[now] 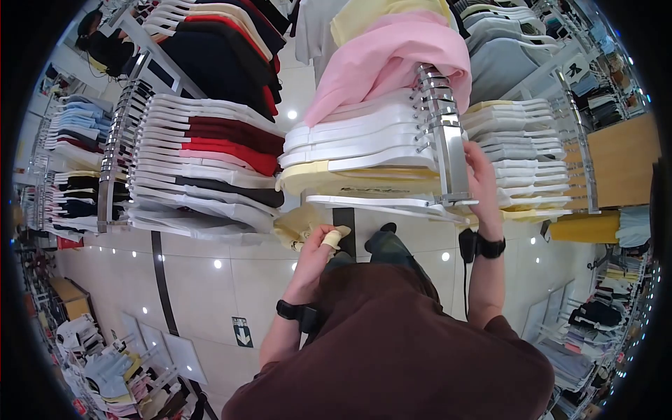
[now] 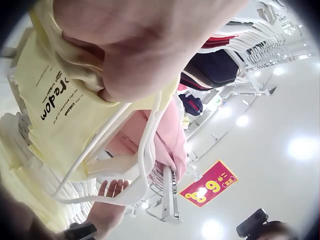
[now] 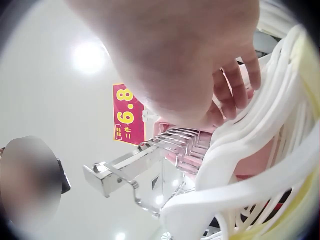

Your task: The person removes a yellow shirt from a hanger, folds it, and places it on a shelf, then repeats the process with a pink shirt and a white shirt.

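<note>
My left hand (image 1: pixel 316 260) pinches a bunch of pale yellow shirt (image 1: pixel 297 222) below the front of the rack; in the left wrist view the shirt's (image 2: pixel 60 120) dark lettering shows. A white hanger (image 1: pixel 381 201) is frontmost on the metal rack arm (image 1: pixel 453 161), and in the left wrist view its white frame (image 2: pixel 144 150) stands close beside the shirt. At the right side of the arm is my right hand (image 1: pixel 483 185), fingers extended and slightly bent. The right wrist view shows its fingers (image 3: pixel 239 90) right at the row of white hangers (image 3: pixel 250 135).
Pink fabric (image 1: pixel 399 52) drapes over the hangers farther back on the arm. Dark and red garments (image 1: pixel 231 143) hang to the left, pale ones (image 1: pixel 518 147) to the right. A red price sign (image 2: pixel 209 184) hangs overhead. Glossy tiled floor (image 1: pixel 210 280) lies below.
</note>
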`<state>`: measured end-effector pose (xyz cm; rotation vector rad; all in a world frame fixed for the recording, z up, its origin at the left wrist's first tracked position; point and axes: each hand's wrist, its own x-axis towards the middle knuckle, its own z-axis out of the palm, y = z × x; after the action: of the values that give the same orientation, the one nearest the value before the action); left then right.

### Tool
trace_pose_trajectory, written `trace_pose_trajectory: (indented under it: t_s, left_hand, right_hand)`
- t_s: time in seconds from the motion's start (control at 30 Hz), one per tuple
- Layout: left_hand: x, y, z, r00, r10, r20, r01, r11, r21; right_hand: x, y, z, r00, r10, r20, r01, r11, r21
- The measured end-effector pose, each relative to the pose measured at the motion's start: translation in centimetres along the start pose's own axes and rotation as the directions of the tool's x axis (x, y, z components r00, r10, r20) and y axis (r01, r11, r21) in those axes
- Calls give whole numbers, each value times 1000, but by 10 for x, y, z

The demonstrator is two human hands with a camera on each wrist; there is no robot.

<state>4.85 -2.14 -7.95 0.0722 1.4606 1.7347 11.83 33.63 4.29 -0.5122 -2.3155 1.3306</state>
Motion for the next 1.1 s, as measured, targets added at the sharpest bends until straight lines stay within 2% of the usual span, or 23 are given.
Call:
trace_pose_trajectory:
  t_s: [0.03,0.07,0.13,0.17,0.23,0.37,0.43,0.47,0.53,0.63,0.73,0.87,0.93,1.0,1.07,1.1]
  left_hand:
    - [-2,1,-3,1000,-17,-24,17,1000,-8]
    - [-2,2,-6,998,-31,-48,30,999,-17]
    - [-3,-6,-16,999,-8,-38,8,1000,-13]
    - [-5,-11,-19,999,12,-37,-13,1000,-9]
    - [-10,-10,-18,999,2,-37,-4,999,-47]
    - [-21,-6,-12,1000,-9,-3,9,998,-60]
    - [-24,-8,-10,1000,-16,-1,16,998,-60]
    - [-25,-9,-10,1000,-24,4,24,998,-57]
    - [-28,-5,-7,1000,-25,14,26,998,-53]
    - [-30,-6,-6,999,-33,24,34,998,-54]
    - [-30,-8,-7,999,-40,30,42,998,-51]
    - [-30,-13,-8,999,-27,41,28,1000,-3]
    - [-32,-13,-7,998,-34,46,34,999,-2]
    - [-33,-9,-3,998,-41,51,41,999,0]
    - [-34,-2,0,997,-68,30,69,997,-28]
    - [-34,-1,0,997,-68,32,69,997,-27]
  right_hand:
    - [6,-1,0,999,-31,25,33,992,-121]
    - [10,2,0,999,-33,21,35,992,-124]
    - [15,8,2,989,20,146,-4,995,-103]
    - [17,8,2,988,17,150,-1,994,-107]
    - [18,7,4,968,101,232,-86,994,-74]
    - [26,7,1,948,121,294,-82,987,-141]
    - [28,12,1,930,130,343,-143,990,15]
    - [29,12,1,932,127,339,-140,990,14]
    - [31,11,-2,867,182,463,-260,959,109]
    - [30,25,-6,837,162,523,-305,931,200]
    - [29,21,-9,800,148,581,-305,935,183]
    - [21,-7,-12,815,155,558,-275,952,137]
    - [17,-26,-10,860,121,496,-219,965,144]
    - [13,-23,-14,879,174,443,-262,954,147]
    - [16,6,-25,921,187,340,-155,981,-119]
    - [9,-10,-26,960,121,253,-96,989,-108]
